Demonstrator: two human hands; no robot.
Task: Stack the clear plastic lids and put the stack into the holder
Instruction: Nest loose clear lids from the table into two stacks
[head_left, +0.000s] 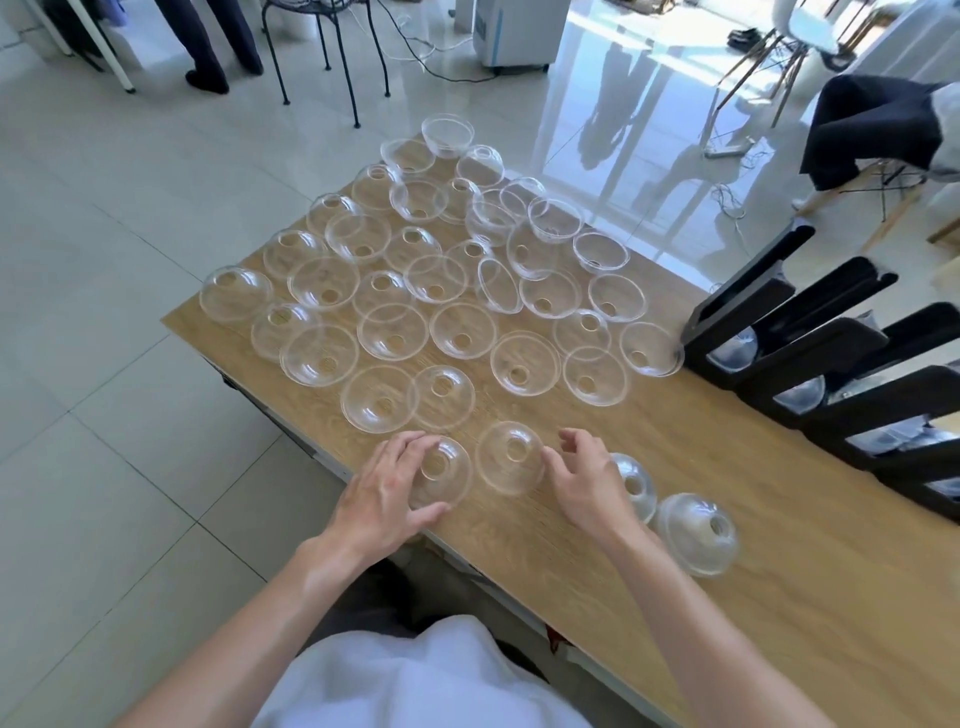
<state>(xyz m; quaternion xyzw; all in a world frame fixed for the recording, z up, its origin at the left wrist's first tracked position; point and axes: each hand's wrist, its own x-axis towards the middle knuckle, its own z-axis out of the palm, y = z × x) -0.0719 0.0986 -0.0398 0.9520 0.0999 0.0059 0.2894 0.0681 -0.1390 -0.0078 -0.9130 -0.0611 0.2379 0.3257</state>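
Slippage risk: left hand (387, 486) cups a dome lid (441, 475); right hand (584, 478), fingers spread and empty, could nudge the lid (511, 457) at 9 o'clock off the table (727, 571).

No legible text, labels or numbers anywhere in view.

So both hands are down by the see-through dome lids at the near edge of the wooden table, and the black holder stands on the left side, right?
Not quite: the black slotted holder stands at the right side of the light wooden table, not the left, as the head view shows. The rest holds: the left hand curls around one clear plastic dome lid, and the right hand reaches for the neighbouring dome lid, near the table's near edge.
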